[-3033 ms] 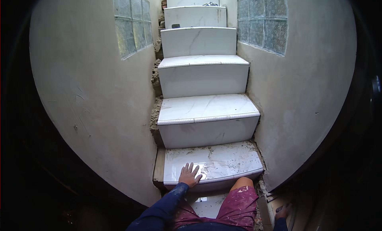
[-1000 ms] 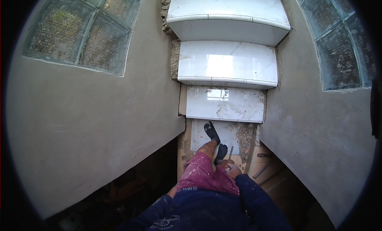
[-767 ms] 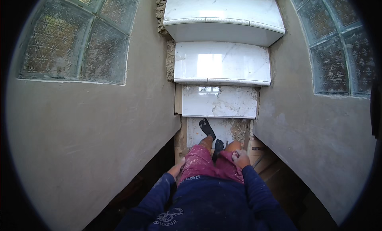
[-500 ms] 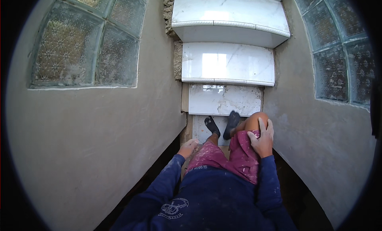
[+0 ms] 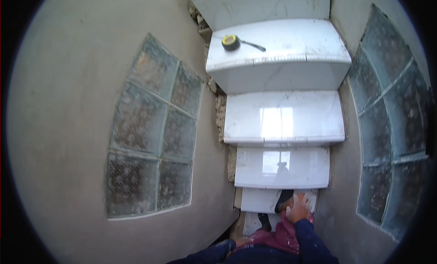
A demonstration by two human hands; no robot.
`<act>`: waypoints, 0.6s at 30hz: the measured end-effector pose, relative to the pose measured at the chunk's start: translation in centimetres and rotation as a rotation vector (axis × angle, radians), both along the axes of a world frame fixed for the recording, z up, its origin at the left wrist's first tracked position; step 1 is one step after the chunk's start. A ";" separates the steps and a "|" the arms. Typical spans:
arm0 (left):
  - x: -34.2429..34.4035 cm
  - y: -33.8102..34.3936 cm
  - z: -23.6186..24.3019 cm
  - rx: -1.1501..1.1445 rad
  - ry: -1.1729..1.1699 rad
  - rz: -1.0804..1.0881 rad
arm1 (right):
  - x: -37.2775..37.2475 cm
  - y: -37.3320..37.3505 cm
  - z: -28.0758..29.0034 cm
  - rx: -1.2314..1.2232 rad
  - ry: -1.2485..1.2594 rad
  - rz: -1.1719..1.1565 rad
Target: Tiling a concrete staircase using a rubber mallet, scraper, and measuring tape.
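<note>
My right hand [image 5: 298, 209], pale with dust, rests on my raised right knee with its fingers spread, holding nothing. Beside the left thigh of my maroon shorts [image 5: 282, 234], my left hand [image 5: 242, 241] shows small at the lower edge, its fingers stretched out and nothing seen in them. My dark-socked right foot [image 5: 284, 199] stands one tread higher than my left foot [image 5: 264, 221]. Well above both hands, a black and yellow tape measure [image 5: 231, 43] with a dark strap lies on a white stair tread [image 5: 300, 39].
Glossy white tiled steps [image 5: 314, 114] climb ahead between two plastered walls. Glass-block windows sit in the left wall [image 5: 150, 132] and the right wall [image 5: 350, 182]. Rough broken masonry [image 5: 221, 118] runs along the left ends of the treads.
My view has tipped up the stairs, bringing higher treads and the tape measure into sight. My right foot has moved up onto a higher tread. My right hand stays on the knee.
</note>
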State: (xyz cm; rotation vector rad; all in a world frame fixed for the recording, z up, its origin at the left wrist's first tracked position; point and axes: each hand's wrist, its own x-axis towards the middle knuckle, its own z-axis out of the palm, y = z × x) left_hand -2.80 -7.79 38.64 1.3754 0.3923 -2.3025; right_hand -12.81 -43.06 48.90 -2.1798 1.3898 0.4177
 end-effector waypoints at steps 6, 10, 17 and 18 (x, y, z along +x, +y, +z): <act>-2.9 6.7 4.2 -0.571 -0.777 -0.131 | 0.2 -3.0 1.6 0.393 0.145 0.001; 2.1 1.1 4.6 -0.589 -0.880 0.014 | -0.4 -3.2 1.9 0.455 0.170 0.118; 15.8 -21.3 20.9 -0.585 -1.013 0.336 | -2.3 -3.9 -9.9 0.463 -0.032 0.258; 16.1 -21.9 21.9 -0.614 -1.065 0.278 | -1.9 -4.4 -9.4 0.469 -0.019 0.308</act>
